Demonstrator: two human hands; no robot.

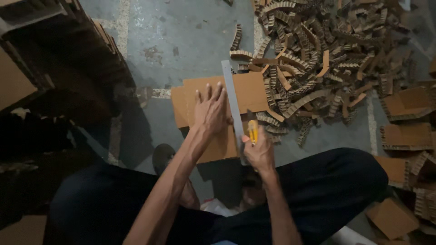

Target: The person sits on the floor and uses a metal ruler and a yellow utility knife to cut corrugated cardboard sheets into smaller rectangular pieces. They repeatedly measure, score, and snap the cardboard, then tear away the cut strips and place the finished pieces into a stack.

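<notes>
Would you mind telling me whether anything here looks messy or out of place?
Yes: cut cardboard strips lie in a loose, tangled heap across the floor, right of the cardboard sheet, some overlapping its edge.

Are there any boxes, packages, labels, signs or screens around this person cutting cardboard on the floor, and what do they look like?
No labels, signs or screens show.
Stacked cardboard: upper left, brown, dark, layered edges.
Open cardboard pieces: right edge, brown, boxy with corrugated rims.
Flat cardboard square: lower right, plain brown.
</notes>
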